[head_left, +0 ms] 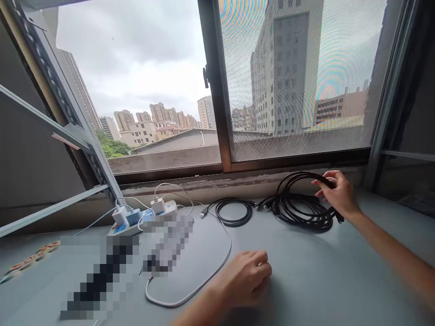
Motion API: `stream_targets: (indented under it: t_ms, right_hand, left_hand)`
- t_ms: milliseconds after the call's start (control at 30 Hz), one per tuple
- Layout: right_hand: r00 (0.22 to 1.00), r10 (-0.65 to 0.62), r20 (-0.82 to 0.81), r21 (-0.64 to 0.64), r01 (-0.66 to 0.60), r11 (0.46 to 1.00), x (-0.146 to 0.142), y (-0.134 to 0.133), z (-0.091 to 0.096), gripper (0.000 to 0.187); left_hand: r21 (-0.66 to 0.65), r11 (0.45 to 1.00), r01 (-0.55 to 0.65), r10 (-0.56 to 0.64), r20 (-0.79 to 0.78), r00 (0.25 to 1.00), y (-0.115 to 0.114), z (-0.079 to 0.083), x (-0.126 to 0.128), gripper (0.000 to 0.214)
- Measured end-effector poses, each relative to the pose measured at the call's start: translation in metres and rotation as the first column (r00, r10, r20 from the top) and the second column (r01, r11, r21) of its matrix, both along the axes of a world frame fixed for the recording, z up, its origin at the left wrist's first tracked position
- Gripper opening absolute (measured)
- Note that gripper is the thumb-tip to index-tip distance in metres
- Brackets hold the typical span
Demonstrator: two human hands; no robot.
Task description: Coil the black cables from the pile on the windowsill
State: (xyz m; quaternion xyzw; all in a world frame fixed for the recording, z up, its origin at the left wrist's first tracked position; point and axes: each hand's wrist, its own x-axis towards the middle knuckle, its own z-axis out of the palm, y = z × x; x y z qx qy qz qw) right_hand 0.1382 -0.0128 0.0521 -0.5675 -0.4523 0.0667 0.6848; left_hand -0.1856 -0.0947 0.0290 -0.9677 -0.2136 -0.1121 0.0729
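Black cables (299,210): my right hand (338,194) pinches one raised loop; left hand (244,278) rests loosely curled, empty, on table (322,280).

The right hand (336,194) reaches to the far side of a pale grey counter (322,280); its fingers (322,183) pinch one raised loop of a large bundle of coiled black cables (299,209) lying below the dark-framed window (217,90); just left of the bundle lies a smaller, flat coil of black cable (234,213), apart from it; the left hand (244,277) rests palm down on the counter, fingers curled under, near a long white cable (190,292) that loops back towards a white power strip with white chargers plugged in (136,219).
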Motion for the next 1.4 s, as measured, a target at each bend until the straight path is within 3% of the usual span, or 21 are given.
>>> stream_targets:
  t_ms: [167,267,367,433,500,567,667,767,833,900,1000,1133,1233,1400]
  right_hand:
    - [0.965,0.031,-0.26,0.235,0.032,0.972,-0.01,-0.013,0.015,0.035]
    - [0.923,0.119,-0.365,0.322,0.005,0.947,-0.018,-0.019,0.024,0.036]
    - [0.877,0.259,-0.404,0.33,-0.124,0.936,-0.031,-0.027,0.032,0.037]
    - [0.806,0.413,-0.425,0.263,-0.326,0.908,-0.045,-0.034,0.033,0.038]
    - [0.648,0.588,-0.484,0.144,-0.603,0.784,-0.062,-0.041,0.029,0.036]
    - [0.547,0.668,-0.505,0.065,-0.747,0.661,-0.082,-0.048,0.02,0.031]
    - [0.483,0.688,-0.542,-0.072,-0.842,0.534,-0.107,-0.056,0.005,0.026]
    - [0.49,0.707,-0.511,-0.227,-0.87,0.439,-0.118,-0.059,-0.004,0.03]
    - [0.529,0.732,-0.43,-0.3,-0.848,0.437,-0.118,-0.058,-0.008,0.036]
    - [0.567,0.749,-0.343,-0.337,-0.818,0.466,-0.118,-0.055,-0.013,0.038]
    - [0.607,0.741,-0.286,-0.357,-0.786,0.506,-0.117,-0.05,-0.022,0.031]
    - [0.713,0.656,-0.248,-0.444,-0.685,0.577,-0.109,-0.047,-0.029,0.032]
    - [0.772,0.616,-0.156,-0.488,-0.603,0.631,-0.097,-0.044,-0.023,0.034]
    - [0.722,0.648,-0.24,-0.358,-0.687,0.633,-0.087,-0.04,-0.007,0.025]
  left_hand:
    - [0.024,1.0,-0.007,0.006,0.075,0.997,0.0,-0.001,-0.001,0.019]
    - [0.03,0.999,-0.013,0.008,0.163,0.987,-0.002,0.0,0.0,0.02]
    - [-0.024,0.999,-0.049,0.054,0.313,0.948,-0.006,0.004,0.002,0.019]
    - [-0.143,0.985,-0.1,0.154,0.444,0.883,-0.008,0.007,0.004,0.02]
    - [-0.311,0.94,-0.138,0.298,0.559,0.774,-0.009,0.01,0.005,0.018]
    - [-0.471,0.873,-0.128,0.436,0.634,0.639,-0.008,0.011,0.004,0.019]
    - [-0.636,0.771,-0.03,0.57,0.668,0.479,-0.003,0.011,0.003,0.028]
    - [-0.705,0.709,0.022,0.627,0.644,0.438,-0.001,0.012,0.004,0.034]
    - [-0.703,0.711,-0.03,0.628,0.616,0.476,-0.001,0.013,0.006,0.033]
    - [-0.644,0.755,-0.126,0.604,0.606,0.517,-0.003,0.014,0.008,0.025]
    - [-0.462,0.855,-0.235,0.51,0.674,0.534,-0.004,0.015,0.009,0.012]
    - [-0.17,0.955,-0.243,0.283,0.765,0.578,-0.001,0.016,0.005,0.018]
    - [-0.069,0.953,-0.295,0.238,0.771,0.59,0.002,0.016,0.002,0.016]
    - [-0.23,0.885,-0.405,0.418,0.776,0.473,0.01,0.015,-0.001,0.012]
